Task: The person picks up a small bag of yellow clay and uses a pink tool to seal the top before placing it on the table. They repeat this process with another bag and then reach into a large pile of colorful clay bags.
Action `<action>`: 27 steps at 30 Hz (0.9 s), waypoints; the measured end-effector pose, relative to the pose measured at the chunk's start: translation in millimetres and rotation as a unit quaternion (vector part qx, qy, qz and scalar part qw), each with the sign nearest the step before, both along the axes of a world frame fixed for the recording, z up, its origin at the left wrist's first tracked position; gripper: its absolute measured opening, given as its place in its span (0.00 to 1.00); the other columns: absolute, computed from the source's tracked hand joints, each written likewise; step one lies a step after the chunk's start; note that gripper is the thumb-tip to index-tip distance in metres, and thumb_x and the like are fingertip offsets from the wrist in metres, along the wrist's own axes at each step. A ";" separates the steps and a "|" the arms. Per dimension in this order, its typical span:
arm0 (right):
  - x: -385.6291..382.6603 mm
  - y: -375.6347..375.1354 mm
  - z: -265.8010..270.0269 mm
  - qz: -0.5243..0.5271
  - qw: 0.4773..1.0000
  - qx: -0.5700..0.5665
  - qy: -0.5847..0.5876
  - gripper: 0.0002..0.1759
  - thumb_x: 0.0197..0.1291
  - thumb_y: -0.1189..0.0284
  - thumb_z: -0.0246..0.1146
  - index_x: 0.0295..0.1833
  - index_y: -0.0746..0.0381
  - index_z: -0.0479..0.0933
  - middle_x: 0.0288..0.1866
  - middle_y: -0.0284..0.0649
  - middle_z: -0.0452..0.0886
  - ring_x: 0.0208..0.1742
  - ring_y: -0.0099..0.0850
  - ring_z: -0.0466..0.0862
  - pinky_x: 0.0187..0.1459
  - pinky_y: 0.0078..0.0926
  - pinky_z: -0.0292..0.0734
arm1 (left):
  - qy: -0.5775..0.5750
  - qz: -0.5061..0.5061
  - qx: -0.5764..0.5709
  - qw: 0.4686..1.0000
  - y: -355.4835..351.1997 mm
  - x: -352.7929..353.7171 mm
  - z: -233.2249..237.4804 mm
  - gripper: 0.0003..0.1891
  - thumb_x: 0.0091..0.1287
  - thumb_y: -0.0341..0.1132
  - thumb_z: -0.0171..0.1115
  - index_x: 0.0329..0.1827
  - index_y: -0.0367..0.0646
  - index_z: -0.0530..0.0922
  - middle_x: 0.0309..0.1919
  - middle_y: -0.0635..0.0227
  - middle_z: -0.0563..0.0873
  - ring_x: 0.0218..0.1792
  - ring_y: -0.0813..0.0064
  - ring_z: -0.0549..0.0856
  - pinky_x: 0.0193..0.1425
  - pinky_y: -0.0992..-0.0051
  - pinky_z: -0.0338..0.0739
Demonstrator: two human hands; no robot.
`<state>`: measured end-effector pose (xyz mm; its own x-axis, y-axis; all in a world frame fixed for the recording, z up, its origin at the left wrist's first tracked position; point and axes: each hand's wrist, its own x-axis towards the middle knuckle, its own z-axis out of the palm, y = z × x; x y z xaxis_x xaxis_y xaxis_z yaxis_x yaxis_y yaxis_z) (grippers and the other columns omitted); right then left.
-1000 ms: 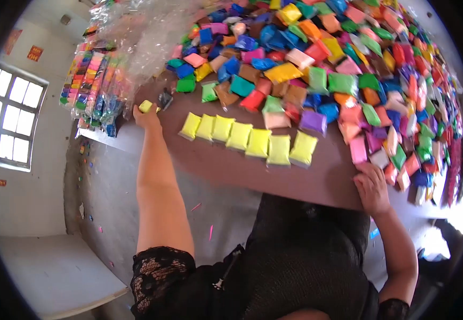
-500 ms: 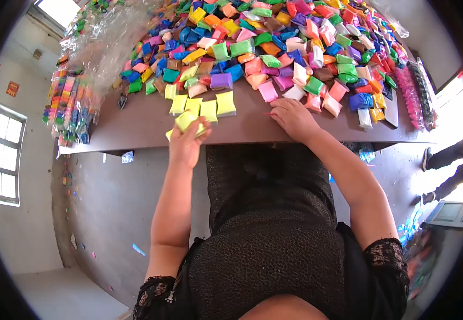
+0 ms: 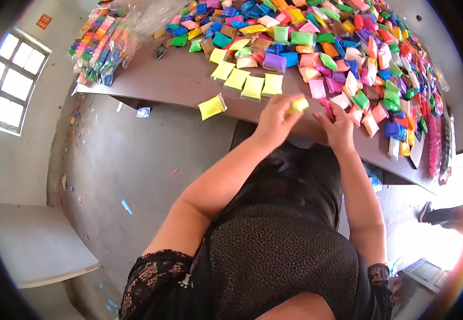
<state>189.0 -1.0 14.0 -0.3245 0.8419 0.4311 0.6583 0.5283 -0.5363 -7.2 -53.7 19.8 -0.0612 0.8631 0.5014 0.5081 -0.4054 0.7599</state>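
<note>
I am making the left hand [image 3: 275, 121] pinch a yellow packet [image 3: 299, 104], the right hand [image 3: 339, 127] a pink strip [image 3: 327, 108], better gently.

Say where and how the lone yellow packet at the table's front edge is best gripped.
The lone packet is probably best pinched by its near end, from the front, thumb beneath and fingers on top. It lies flat, apart from the other yellow packets, and that end seems to jut past the table, leaving room underneath.
</note>
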 end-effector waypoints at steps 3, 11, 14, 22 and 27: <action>-13.5 -17.4 21.1 0.130 0.890 -0.315 0.303 0.28 0.52 0.70 0.78 0.59 0.63 0.80 0.39 0.28 0.80 0.36 0.16 0.74 0.36 0.19 0.74 | -0.051 -0.083 -0.067 0.993 -14.1 2.8 8.7 0.30 0.58 0.22 0.69 0.66 0.47 0.75 0.51 0.58 0.84 0.52 0.64 0.85 0.55 0.71 0.79; 1.0 9.3 29.6 0.008 0.951 -0.274 0.145 0.16 0.60 0.69 0.72 0.48 0.68 0.82 0.31 0.27 0.79 0.30 0.15 0.72 0.32 0.17 0.68 | 0.155 0.125 -0.008 0.980 -52.6 -83.8 25.4 0.32 0.56 0.38 0.76 0.64 0.44 0.75 0.57 0.57 0.82 0.56 0.54 0.80 0.62 0.59 0.74; 24.9 12.0 12.7 -0.013 0.951 -0.243 0.192 0.14 0.59 0.68 0.73 0.44 0.66 0.82 0.29 0.27 0.77 0.29 0.15 0.70 0.31 0.17 0.65 | 0.323 0.218 -0.077 0.918 -71.0 -149.1 18.6 0.29 0.58 0.42 0.73 0.64 0.48 0.77 0.61 0.60 0.78 0.60 0.54 0.77 0.66 0.58 0.70; 31.0 8.6 -13.9 -0.050 0.970 -0.192 0.141 0.14 0.57 0.69 0.74 0.41 0.68 0.81 0.28 0.31 0.77 0.29 0.19 0.70 0.32 0.22 0.68 | 0.380 0.066 -0.164 0.908 -18.1 -242.1 9.6 0.17 0.64 0.29 0.64 0.56 0.53 0.85 0.68 0.65 0.77 0.67 0.58 0.75 0.71 0.62 0.69; 37.4 9.3 -15.3 -0.037 0.981 -0.158 0.105 0.15 0.54 0.70 0.75 0.43 0.67 0.82 0.31 0.35 0.81 0.32 0.23 0.77 0.37 0.24 0.73 | 0.289 0.269 -0.188 0.899 26.1 -271.5 25.0 0.18 0.71 0.26 0.52 0.59 0.49 0.82 0.69 0.51 0.73 0.69 0.52 0.73 0.72 0.61 0.69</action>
